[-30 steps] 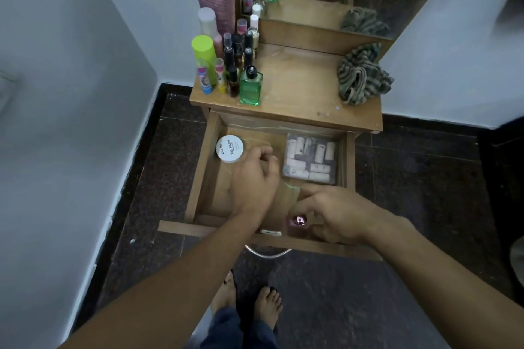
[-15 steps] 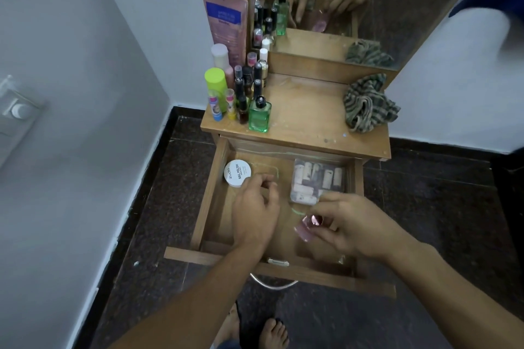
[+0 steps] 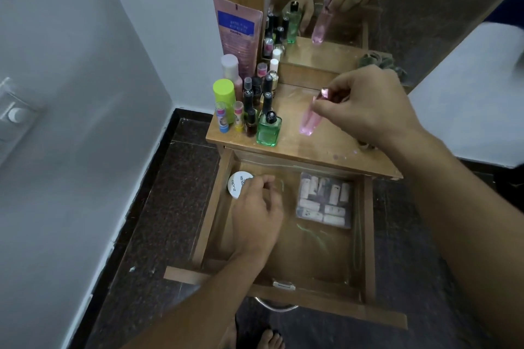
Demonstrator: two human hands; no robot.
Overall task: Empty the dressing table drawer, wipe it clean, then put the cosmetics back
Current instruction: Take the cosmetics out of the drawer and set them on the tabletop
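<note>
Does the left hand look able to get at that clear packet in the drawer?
Probably yes. The left hand is inside the open drawer, and the clear packet lies uncovered to its right with only bare drawer floor between. The right hand is up over the tabletop.

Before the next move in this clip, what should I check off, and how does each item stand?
1. Right hand pinches slim pink transparent bottle near its cap: ok.
2. Bare wooden tabletop below it, beside square green glass bottle: ok.
3. Pink bottle's base touching the tabletop: cannot tell.
4. Left hand gripping round white jar: cannot tell; fingers cover its edge.
5. Wooden drawer emptied: not ok; jar and clear packet of small rolls lie inside.
</note>
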